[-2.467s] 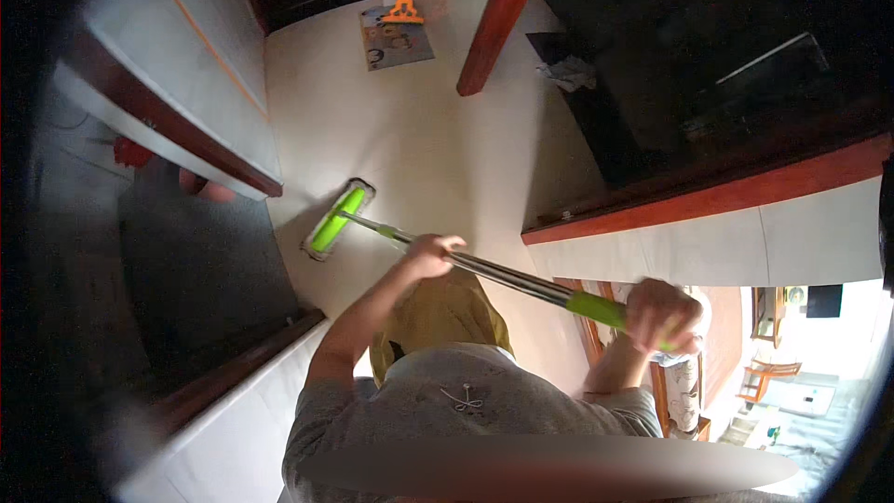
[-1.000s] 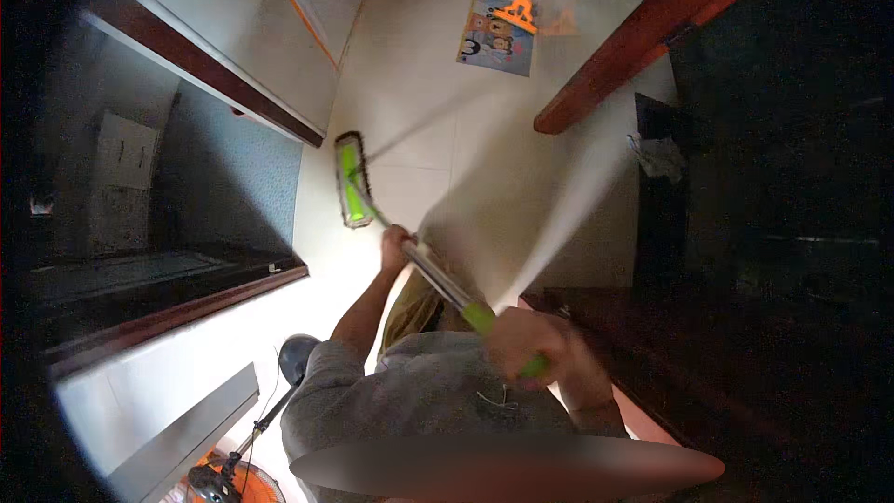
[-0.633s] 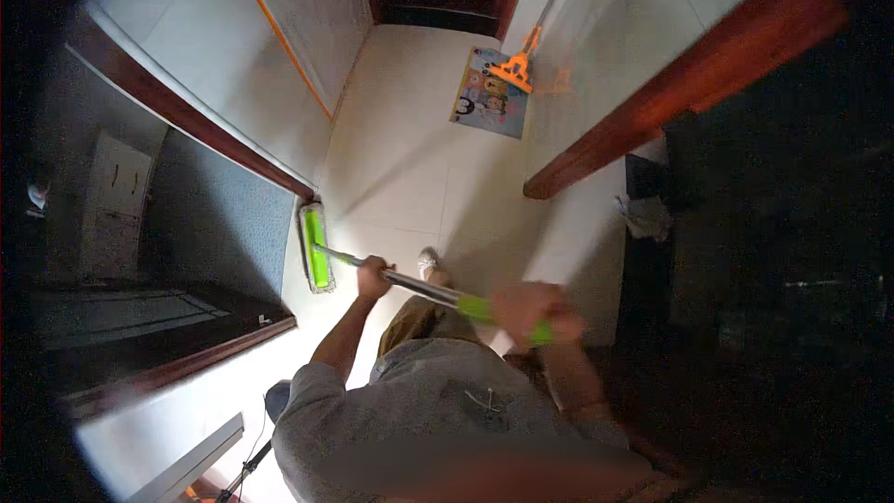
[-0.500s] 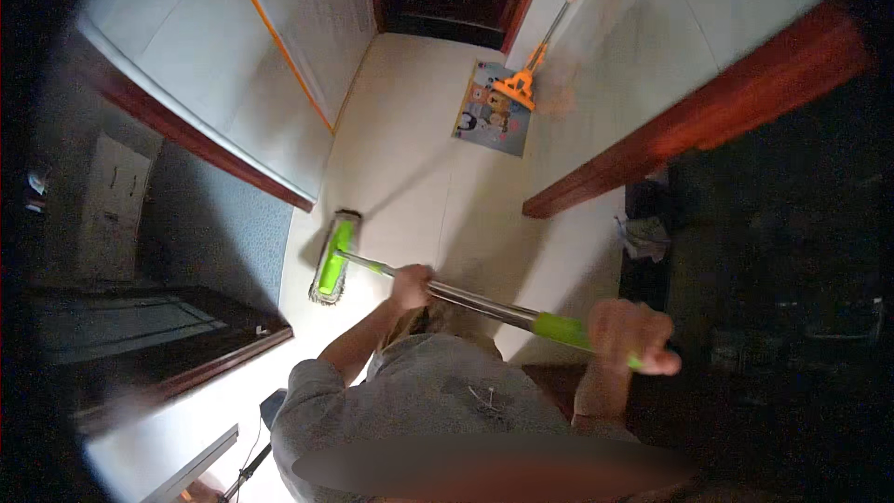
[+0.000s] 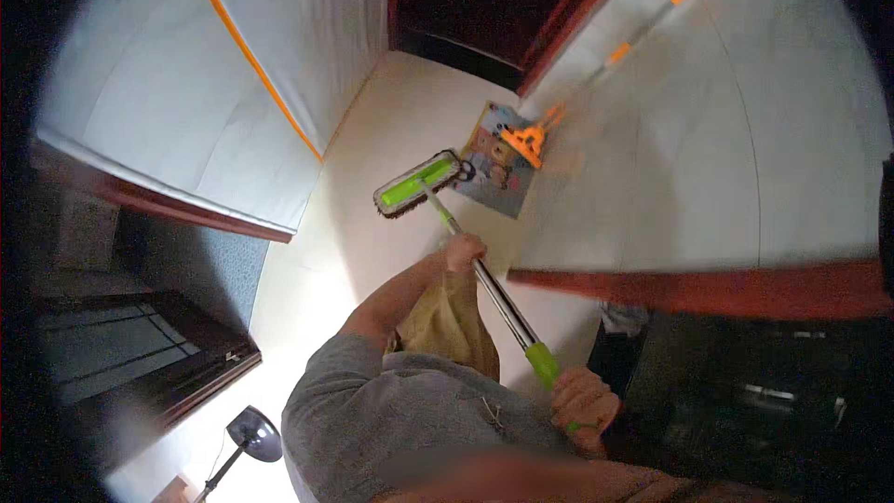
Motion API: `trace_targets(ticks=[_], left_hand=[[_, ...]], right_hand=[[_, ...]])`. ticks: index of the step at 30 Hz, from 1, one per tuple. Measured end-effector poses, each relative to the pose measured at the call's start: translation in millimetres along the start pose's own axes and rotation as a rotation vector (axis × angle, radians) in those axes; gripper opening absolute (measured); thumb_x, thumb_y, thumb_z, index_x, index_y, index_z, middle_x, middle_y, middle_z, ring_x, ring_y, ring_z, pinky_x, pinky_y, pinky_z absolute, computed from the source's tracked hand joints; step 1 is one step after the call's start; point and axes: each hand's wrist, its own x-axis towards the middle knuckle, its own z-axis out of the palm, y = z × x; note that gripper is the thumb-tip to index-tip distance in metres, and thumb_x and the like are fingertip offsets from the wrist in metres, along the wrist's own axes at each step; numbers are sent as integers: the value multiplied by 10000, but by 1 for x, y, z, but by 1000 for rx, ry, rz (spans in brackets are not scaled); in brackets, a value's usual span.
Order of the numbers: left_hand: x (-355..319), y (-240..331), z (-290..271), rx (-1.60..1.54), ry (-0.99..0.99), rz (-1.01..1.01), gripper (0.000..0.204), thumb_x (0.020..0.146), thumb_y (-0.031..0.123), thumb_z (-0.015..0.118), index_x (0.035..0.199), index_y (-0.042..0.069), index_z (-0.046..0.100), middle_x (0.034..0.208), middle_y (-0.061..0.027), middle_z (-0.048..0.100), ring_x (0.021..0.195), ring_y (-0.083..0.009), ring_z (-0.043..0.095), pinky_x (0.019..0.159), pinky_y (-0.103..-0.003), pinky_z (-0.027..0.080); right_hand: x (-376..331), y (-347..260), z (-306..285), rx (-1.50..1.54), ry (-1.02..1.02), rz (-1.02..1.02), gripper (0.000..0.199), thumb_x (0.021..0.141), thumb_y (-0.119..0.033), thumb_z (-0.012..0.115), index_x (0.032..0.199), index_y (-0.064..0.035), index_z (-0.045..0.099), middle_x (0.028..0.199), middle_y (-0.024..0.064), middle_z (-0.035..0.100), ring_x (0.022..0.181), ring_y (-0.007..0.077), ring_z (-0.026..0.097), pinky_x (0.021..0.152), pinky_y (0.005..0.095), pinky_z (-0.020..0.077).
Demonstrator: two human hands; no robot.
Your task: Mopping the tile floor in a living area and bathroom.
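Note:
A flat mop with a metal pole and green grip slants across in front of me. Low on the pole, close above the head, my left hand is wrapped round it. My right hand grips the green handle at the near end. The mop's green plate with its grey fringed pad lies on the pale floor, its right end at the edge of a grey mat printed with cartoon animals. Part of that mat is covered by an orange mop standing against the right wall.
A dark doorway with a red-brown frame is at the far end. White walls stand left and right, an orange strip running down the left one. Red-brown trim edges the right wall. A black lamp stands at lower left.
The mop head has swung from the left up and right to the mat's edge, turning as it went. Both hands moved with the pole, and my view has turned.

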Motion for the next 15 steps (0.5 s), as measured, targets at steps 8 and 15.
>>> trace_targets(ticks=[8, 15], left_hand=[[182, -269, -64, 30, 413, -167, 151, 609, 114, 606, 634, 57, 468, 654, -109, 498, 665, -330, 517, 615, -413, 426], [235, -437, -131, 95, 573, -274, 361, 673, 348, 698, 706, 74, 465, 705, -89, 477, 755, -288, 509, 691, -400, 402]], right_hand=[[179, 232, -157, -70, -569, 213, 90, 672, -174, 619, 726, -114, 577, 638, 36, 591, 611, 217, 593, 697, 386, 445], [268, 398, -207, -115, -848, 242, 89, 604, -152, 629, 672, -137, 574, 650, 28, 555, 654, 251, 571, 684, 406, 445]])
